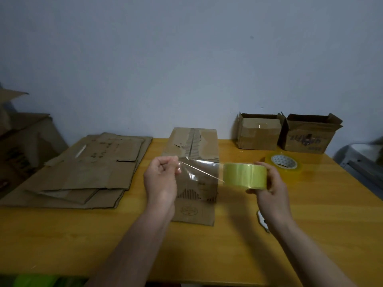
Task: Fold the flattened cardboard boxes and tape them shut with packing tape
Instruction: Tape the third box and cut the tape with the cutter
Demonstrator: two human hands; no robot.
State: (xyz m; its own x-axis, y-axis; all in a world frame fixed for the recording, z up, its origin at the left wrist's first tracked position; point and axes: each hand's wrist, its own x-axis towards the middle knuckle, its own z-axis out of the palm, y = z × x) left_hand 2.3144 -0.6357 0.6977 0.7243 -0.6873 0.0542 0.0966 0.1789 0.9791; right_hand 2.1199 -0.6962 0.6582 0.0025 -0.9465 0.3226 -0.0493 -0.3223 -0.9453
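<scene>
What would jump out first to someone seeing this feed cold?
The yellowish tape roll held in the right hand at centre, with a clear strip stretched to the left hand, which pinches its end above the folded box. Next, the flattened cardboard stack on the left.

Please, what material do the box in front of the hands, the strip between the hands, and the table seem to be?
Box: corrugated cardboard, matte brown; torn patches show ribbed fluting.
Strip: thin clear plastic film, glossy; the box shows through.
Table: probably wood or laminate, smooth yellow with slight sheen.
</scene>
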